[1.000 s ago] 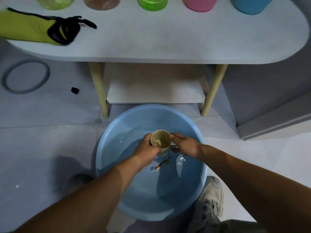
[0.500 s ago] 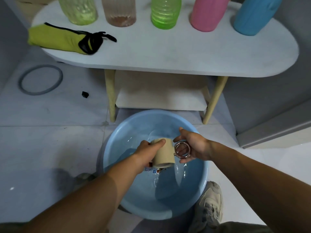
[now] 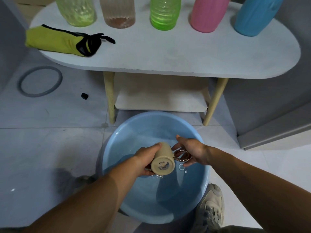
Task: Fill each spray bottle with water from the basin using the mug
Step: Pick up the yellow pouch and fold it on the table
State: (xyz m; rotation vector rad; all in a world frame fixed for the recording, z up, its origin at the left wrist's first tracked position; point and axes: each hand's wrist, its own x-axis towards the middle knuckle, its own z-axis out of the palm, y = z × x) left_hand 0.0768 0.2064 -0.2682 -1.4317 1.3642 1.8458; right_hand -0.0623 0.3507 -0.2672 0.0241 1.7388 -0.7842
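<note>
I see the left hand (image 3: 146,158) closed around the mug (image 3: 162,163), fingers and thumb curled on its beige wall. The mug is tipped so that its bottom faces the camera and its mouth points away, and it hangs above the water in the basin (image 3: 127,137), not touching it as far as I can tell. Some drops (image 3: 181,167) are just under the mug. The right hand (image 3: 195,150) is at the mug's right side and holds the metal ring (image 3: 183,159) that stands out from the mug. The thumb is below the ring and the fingers above it, with one straight finger reaching to the mug's wall.

The blue basin stands on the tiled floor, in front of the white table (image 3: 168,52) and partly before its lower shelf (image 3: 159,101). My shoe (image 3: 210,209) is beside the basin's near right edge.

On the far side of the table five bottles stand in a row, from left: yellow bottle (image 3: 75,12), clear bottle (image 3: 119,14), green bottle (image 3: 165,15), pink bottle (image 3: 208,15), blue bottle (image 3: 254,17). Their tops are out of view. A yellow-green pouch (image 3: 55,42) with black straps lies on the table's left end. On the floor at left there is a grey hoop (image 3: 40,81).
</note>
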